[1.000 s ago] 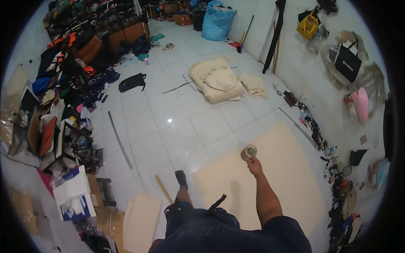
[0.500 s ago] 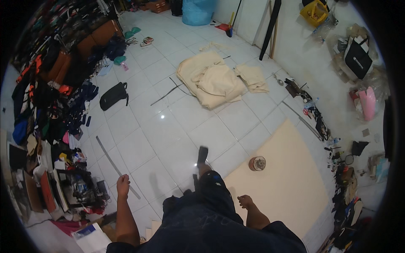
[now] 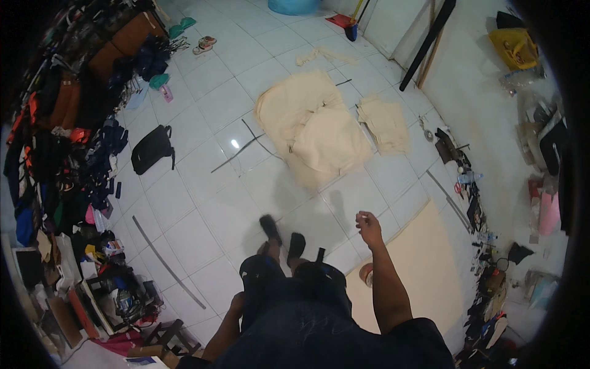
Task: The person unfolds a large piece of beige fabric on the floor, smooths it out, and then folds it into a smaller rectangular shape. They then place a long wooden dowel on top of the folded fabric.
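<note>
Hanging at twelve o'clock from the jar (image 3: pixel 366 275), right hand (image 3: pixel 369 229), fingers half-open, empty-looking! Left hand (image 3: pixel 237 304): fingers, can't tell! Low swing could topple the jar!

Black bag (image 3: pixel 152 150) on tiled floor (image 3: pixel 196 184); sandals (image 3: pixel 204 45) farther off; red dustpan (image 3: pixel 340 22) near wall (image 3: pixel 470 92); yellow bag (image 3: pixel 514 49) hanging

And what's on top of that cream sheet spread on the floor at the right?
A round, reddish container stands on the cream sheet, partly covered by the right forearm. Anything behind that forearm or the dark clothing cannot be seen.
</note>
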`<act>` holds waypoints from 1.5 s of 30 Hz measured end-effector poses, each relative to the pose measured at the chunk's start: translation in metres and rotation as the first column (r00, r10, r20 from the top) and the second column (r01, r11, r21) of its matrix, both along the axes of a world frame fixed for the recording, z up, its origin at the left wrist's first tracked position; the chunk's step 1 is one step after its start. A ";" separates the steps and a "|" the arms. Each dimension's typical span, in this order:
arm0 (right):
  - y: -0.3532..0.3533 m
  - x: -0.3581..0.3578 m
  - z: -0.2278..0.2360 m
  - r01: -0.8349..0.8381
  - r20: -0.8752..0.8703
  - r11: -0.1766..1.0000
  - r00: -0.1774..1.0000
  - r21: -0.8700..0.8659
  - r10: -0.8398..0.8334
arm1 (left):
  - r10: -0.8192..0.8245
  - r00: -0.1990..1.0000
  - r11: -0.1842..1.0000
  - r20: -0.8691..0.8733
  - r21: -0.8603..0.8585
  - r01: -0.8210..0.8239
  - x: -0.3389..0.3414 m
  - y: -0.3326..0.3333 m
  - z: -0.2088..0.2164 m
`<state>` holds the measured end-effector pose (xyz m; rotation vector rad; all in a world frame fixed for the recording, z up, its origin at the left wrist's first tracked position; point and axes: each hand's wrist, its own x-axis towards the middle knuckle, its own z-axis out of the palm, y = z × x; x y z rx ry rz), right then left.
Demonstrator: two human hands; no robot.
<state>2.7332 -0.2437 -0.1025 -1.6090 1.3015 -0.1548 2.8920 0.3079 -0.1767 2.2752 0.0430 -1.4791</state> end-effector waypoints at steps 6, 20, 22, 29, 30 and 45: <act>-0.090 0.078 -0.059 0.004 -0.042 0.996 0.999 0.088 0.000 | -0.247 0.962 0.968 0.116 0.065 0.240 0.139 -0.136 -0.006; -0.202 0.210 -0.330 0.539 -0.507 0.825 0.765 0.168 -0.397 | -0.548 0.830 0.739 -0.100 0.408 0.537 0.133 -0.402 -0.013; -0.229 0.182 -0.400 0.652 -0.469 0.738 0.713 0.172 -0.521 | -0.602 0.795 0.710 -0.077 0.405 0.577 0.121 -0.431 -0.036; -0.328 0.203 -0.331 0.659 0.106 0.630 0.652 0.411 -0.751 | -0.472 0.877 0.692 -0.088 0.580 0.431 0.089 -0.479 -0.053; -0.361 0.178 -0.319 0.705 0.191 0.596 0.571 0.384 -0.798 | -0.460 0.884 0.700 -0.082 0.579 0.418 0.091 -0.484 -0.058; -0.671 0.047 -0.293 0.089 -0.339 0.535 0.684 -0.840 -0.646 | 0.304 0.952 0.952 -0.027 0.034 -0.303 0.176 -0.515 -0.355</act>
